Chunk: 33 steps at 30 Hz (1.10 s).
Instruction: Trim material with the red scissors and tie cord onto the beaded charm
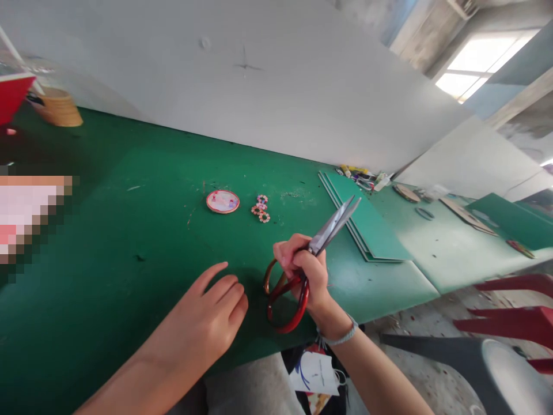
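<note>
My right hand (pixel 305 265) is wrapped around a pair of scissors (pixel 287 323) near the pivot. The red looped handles hang below the fist and the blades point up to the right, slightly apart. To the left, my left hand (pixel 216 305) hovers over the green table with its fingers loosely bent and apart; nothing shows in it. Beyond the hands lies an oval pink-and-white piece (pixel 223 202) with a red rim. Beside it sits a small cluster of flower-like beaded rings (pixel 261 209).
Stacked green boards (pixel 371 225) lie right of the scissors, with assorted small tools (pixel 358 176) behind them. A grey partition (pixel 216 86) borders the table's back. A woven basket (pixel 60 108) stands far left. Red stools (pixel 510 323) and a grey stool (pixel 453 357) are at lower right.
</note>
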### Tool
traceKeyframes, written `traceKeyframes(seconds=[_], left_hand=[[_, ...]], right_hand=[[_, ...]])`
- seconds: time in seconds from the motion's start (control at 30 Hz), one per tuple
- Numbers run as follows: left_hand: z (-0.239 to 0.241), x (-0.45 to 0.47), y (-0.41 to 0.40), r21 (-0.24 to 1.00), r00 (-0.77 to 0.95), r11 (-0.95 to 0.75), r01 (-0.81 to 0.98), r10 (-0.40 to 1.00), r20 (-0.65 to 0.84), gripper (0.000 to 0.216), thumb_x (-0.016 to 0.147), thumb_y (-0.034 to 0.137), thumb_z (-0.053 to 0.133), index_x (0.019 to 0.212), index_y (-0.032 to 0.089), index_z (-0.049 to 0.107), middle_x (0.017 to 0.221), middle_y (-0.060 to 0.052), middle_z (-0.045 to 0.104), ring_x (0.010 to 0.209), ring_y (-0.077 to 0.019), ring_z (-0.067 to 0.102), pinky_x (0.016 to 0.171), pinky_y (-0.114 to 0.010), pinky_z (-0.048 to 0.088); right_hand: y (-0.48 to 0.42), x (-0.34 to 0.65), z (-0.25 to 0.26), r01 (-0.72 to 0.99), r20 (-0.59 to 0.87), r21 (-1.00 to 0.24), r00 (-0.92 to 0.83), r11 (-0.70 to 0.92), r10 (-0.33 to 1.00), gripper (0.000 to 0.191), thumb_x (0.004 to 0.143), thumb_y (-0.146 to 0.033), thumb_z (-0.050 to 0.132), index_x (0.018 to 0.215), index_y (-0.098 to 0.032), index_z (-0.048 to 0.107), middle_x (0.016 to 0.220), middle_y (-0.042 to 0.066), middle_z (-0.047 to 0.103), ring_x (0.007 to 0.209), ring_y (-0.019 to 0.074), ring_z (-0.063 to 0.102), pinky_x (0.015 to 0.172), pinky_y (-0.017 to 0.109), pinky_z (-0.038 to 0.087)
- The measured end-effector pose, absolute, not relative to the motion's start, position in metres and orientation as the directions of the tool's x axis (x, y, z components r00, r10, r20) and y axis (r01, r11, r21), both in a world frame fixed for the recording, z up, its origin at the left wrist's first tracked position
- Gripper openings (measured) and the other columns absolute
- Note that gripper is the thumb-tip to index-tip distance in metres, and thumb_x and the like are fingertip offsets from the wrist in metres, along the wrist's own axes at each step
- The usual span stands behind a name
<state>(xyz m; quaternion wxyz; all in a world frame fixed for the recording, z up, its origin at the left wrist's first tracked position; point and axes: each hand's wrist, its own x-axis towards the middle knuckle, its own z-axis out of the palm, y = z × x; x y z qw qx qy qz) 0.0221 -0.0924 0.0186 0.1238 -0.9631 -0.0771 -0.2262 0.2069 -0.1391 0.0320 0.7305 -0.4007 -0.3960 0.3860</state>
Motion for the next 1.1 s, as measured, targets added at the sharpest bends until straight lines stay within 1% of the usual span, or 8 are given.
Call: traceKeyframes(seconds=[0.13, 0.2, 0.33, 0.47, 0.6, 0.73, 0.9, 1.1], left_hand=[[0.024, 0.021, -0.093, -0.232, 0.855, -0.945, 0.232, 0.084, 0.512, 0.035, 0.081, -0.006, 0.043, 0.085, 0.014, 0.071, 0.085, -0.006, 0.071, 0.081, -0.0191, 0.063, 0.081, -0.033, 0.051], [0.030, 0.018, -0.091, -0.246, 0.848, -0.942, 0.230, 0.070, 0.525, 0.039, 0.082, -0.008, 0.038, 0.084, 0.013, 0.072, 0.083, -0.007, 0.071, 0.078, -0.0188, 0.063, 0.076, -0.032, 0.051], [0.043, 0.009, -0.086, -0.253, 0.821, -0.930, 0.266, 0.081, 0.566, 0.043, 0.088, -0.006, 0.033, 0.080, 0.011, 0.072, 0.074, -0.006, 0.067, 0.073, -0.0186, 0.061, 0.074, -0.033, 0.052], [0.044, 0.010, -0.083, -0.238, 0.813, -0.930, 0.281, 0.099, 0.574, 0.043, 0.091, -0.002, 0.033, 0.079, 0.011, 0.072, 0.075, -0.007, 0.066, 0.075, -0.0193, 0.060, 0.077, -0.035, 0.052], [0.035, 0.014, -0.083, -0.243, 0.833, -0.930, 0.277, 0.106, 0.543, 0.041, 0.087, -0.005, 0.036, 0.076, 0.013, 0.071, 0.074, -0.006, 0.066, 0.076, -0.0190, 0.060, 0.079, -0.034, 0.051], [0.031, 0.014, -0.083, -0.276, 0.861, -0.928, 0.250, 0.083, 0.502, 0.042, 0.085, -0.005, 0.037, 0.074, 0.015, 0.072, 0.075, -0.005, 0.069, 0.077, -0.0202, 0.061, 0.084, -0.037, 0.049], [0.029, 0.013, -0.084, -0.251, 0.851, -0.929, 0.273, 0.112, 0.513, 0.041, 0.081, -0.007, 0.038, 0.081, 0.013, 0.073, 0.084, -0.007, 0.072, 0.080, -0.0209, 0.061, 0.082, -0.037, 0.049], [0.029, 0.012, -0.085, -0.252, 0.840, -0.924, 0.286, 0.115, 0.530, 0.044, 0.078, -0.011, 0.038, 0.092, 0.012, 0.073, 0.086, -0.008, 0.071, 0.084, -0.0214, 0.060, 0.079, -0.035, 0.048]], right_hand=[[-0.140, 0.209, 0.040, -0.272, 0.285, -0.873, 0.391, 0.406, 0.875, 0.016, 0.062, -0.009, 0.049, 0.054, -0.018, 0.060, 0.040, -0.005, 0.034, 0.043, 0.0104, 0.032, 0.045, 0.026, 0.021], [-0.141, 0.212, 0.050, -0.280, 0.308, -0.853, 0.412, 0.441, 0.858, 0.017, 0.063, -0.008, 0.049, 0.054, -0.018, 0.060, 0.040, -0.005, 0.030, 0.043, 0.0102, 0.030, 0.045, 0.026, 0.021], [-0.148, 0.217, 0.074, -0.220, 0.353, -0.849, 0.441, 0.481, 0.825, 0.019, 0.065, -0.010, 0.048, 0.054, -0.020, 0.060, 0.043, -0.004, 0.032, 0.042, 0.0106, 0.030, 0.043, 0.026, 0.019], [-0.152, 0.214, 0.087, -0.184, 0.374, -0.865, 0.385, 0.467, 0.844, 0.022, 0.066, -0.008, 0.047, 0.056, -0.020, 0.063, 0.044, -0.003, 0.038, 0.043, 0.0105, 0.032, 0.044, 0.026, 0.020], [-0.143, 0.206, 0.076, -0.185, 0.329, -0.900, 0.308, 0.396, 0.893, 0.023, 0.065, -0.005, 0.047, 0.058, -0.019, 0.064, 0.044, -0.004, 0.039, 0.044, 0.0098, 0.035, 0.045, 0.026, 0.022], [-0.125, 0.203, 0.057, -0.136, 0.283, -0.937, 0.247, 0.323, 0.927, 0.022, 0.066, -0.005, 0.048, 0.058, -0.018, 0.064, 0.044, -0.005, 0.040, 0.044, 0.0090, 0.034, 0.045, 0.025, 0.022], [-0.114, 0.204, 0.046, -0.133, 0.201, -0.963, 0.213, 0.233, 0.956, 0.020, 0.066, -0.007, 0.048, 0.056, -0.017, 0.062, 0.043, -0.006, 0.038, 0.043, 0.0084, 0.031, 0.043, 0.026, 0.019], [-0.118, 0.205, 0.042, -0.164, 0.219, -0.952, 0.224, 0.259, 0.950, 0.021, 0.066, -0.005, 0.047, 0.058, -0.017, 0.062, 0.041, -0.006, 0.036, 0.043, 0.0086, 0.030, 0.044, 0.025, 0.018]])
